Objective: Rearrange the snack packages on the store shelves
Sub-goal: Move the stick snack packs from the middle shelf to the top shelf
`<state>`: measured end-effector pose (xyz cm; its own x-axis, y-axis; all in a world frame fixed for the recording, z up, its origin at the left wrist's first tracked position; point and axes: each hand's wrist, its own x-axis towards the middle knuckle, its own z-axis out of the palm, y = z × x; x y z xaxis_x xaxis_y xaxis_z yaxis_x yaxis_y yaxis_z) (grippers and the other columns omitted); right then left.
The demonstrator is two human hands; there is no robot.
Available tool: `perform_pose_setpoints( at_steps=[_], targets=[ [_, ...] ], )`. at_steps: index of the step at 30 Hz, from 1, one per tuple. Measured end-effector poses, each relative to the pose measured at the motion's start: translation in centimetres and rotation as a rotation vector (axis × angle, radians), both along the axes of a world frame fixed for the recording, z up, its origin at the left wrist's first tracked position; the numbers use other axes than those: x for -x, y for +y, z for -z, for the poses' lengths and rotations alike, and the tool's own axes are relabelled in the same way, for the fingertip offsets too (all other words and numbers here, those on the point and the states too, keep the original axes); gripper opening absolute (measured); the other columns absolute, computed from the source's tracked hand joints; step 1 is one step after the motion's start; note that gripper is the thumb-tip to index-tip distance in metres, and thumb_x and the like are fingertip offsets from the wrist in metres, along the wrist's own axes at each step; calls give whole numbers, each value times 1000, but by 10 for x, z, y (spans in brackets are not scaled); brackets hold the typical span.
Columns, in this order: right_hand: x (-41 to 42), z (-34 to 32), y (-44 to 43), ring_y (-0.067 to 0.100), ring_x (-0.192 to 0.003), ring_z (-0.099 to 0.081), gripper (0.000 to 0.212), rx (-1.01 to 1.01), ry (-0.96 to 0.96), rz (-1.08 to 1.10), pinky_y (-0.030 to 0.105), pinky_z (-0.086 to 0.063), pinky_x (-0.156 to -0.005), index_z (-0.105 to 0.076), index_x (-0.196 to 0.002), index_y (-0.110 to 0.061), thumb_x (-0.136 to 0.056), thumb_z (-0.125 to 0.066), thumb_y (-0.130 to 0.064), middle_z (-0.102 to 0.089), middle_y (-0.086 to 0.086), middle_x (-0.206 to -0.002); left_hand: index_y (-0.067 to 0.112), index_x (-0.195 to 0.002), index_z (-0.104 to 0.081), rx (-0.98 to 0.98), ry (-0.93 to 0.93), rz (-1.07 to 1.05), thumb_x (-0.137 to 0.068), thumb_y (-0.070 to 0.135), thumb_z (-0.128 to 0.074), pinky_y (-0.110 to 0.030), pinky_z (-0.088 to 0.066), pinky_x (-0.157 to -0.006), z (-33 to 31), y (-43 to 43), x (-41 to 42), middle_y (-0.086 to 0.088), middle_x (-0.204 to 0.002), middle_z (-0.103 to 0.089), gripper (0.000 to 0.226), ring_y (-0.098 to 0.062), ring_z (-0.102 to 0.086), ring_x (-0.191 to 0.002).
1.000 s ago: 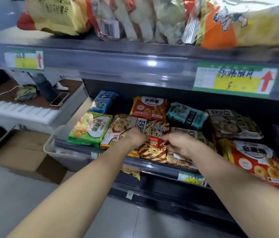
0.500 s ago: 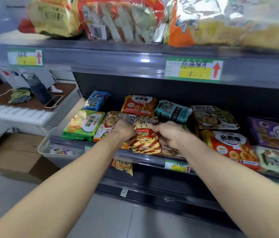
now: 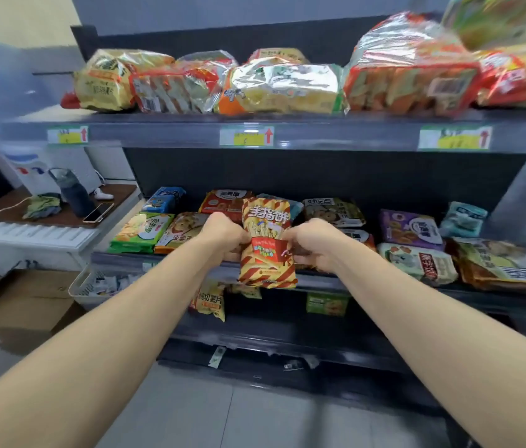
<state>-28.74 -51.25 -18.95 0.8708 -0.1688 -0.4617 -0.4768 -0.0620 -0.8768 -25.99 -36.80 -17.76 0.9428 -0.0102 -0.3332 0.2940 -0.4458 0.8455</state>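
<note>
2 hands hold the red and yellow striped shiny snack bag (image 3: 268,253) upright, in front of the dark middle shelf (image 3: 119,260). The left hand (image 3: 222,236) pinches its side at 9 o'clock, and the right hand (image 3: 311,244) pinches at 3 o'clock.

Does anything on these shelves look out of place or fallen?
Yes. A yellow chip bag sticks out, tilted, under the front edge of the middle shelf, as if it slipped down. Lower down, a loose tag dangles from the bottom rail. The striped bag is just being held.
</note>
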Motion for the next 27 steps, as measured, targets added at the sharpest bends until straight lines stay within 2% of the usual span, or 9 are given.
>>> perform_pose_setpoints(
  at_steps=[4,6,8,11,14,18,21,25,27],
  targets=[
    [51,-18,-35,18,-88,-60,29,73,-30,19,25,-53,-62,-54,-120,-2,-92,-57,-11,-58,11,-106,-3,-109,-54,-51,-70,49,-91,18,-61,-27,-51,-52,-12,-41,44,-11,-97,-61,28,-16,-60,-70],
    [75,-25,-56,15,-80,-58,32,113,-64,48,22,-50,-52,-52,-123,-1,-93,-57,-12,-58,11,-105,-2,-103,-55,-55,-111,94,-91,24,-60,-29,-53,-52,-19,-64,63,-11,-97,-64,29,-16,-62,-69],
    [93,-33,-77,14,-77,-59,31,164,-94,96,21,-49,-49,-52,-121,-3,-93,-57,-15,-61,10,-104,0,-100,-56,-38,-148,140,-91,27,-61,-37,-58,-62,-26,-86,77,-12,-100,-67,29,-21,-68,-79],
    [119,-48,-112,19,-87,-64,25,254,-162,169,31,-58,-70,-54,-114,-4,-92,-58,-16,-64,11,-106,4,-95,-55,-27,-233,202,-90,29,-62,-41,-59,-70,-42,-124,100,-12,-100,-67,27,-25,-68,-88],
    [144,-70,-147,26,-94,-66,18,367,-251,250,44,-55,-88,-58,-104,-4,-92,-57,-16,-66,14,-105,10,-82,-55,-43,-349,271,-88,31,-64,-44,-58,-79,-61,-161,115,-11,-96,-68,24,-25,-68,-86],
    [167,-100,-189,25,-95,-63,14,463,-401,388,45,-54,-86,-55,-98,-7,-91,-58,-19,-62,8,-95,13,-80,-55,40,-477,363,-88,29,-64,-43,-57,-82,-93,-209,125,-6,-91,-67,20,-23,-67,-87],
    [171,-120,-222,24,-97,-61,22,489,-488,506,46,-53,-88,-55,-106,-8,-89,-59,-22,-62,9,-105,14,-80,-54,142,-549,453,-88,23,-65,-44,-58,-81,-117,-243,126,-7,-94,-66,16,-24,-67,-90],
    [163,-146,-261,22,-91,-61,5,479,-636,620,39,-54,-82,-56,-87,-16,-88,-60,-18,-62,2,-89,13,-87,-55,215,-646,540,-86,20,-66,-45,-57,-82,-146,-286,111,-10,-100,-66,13,-27,-66,-93],
    [154,-161,-279,20,-90,-60,9,500,-706,658,36,-53,-77,-55,-87,-16,-89,-63,-20,-62,1,-89,15,-82,-54,259,-684,572,-87,18,-65,-44,-57,-81,-162,-306,99,-9,-99,-66,13,-26,-67,-92]
  ],
)
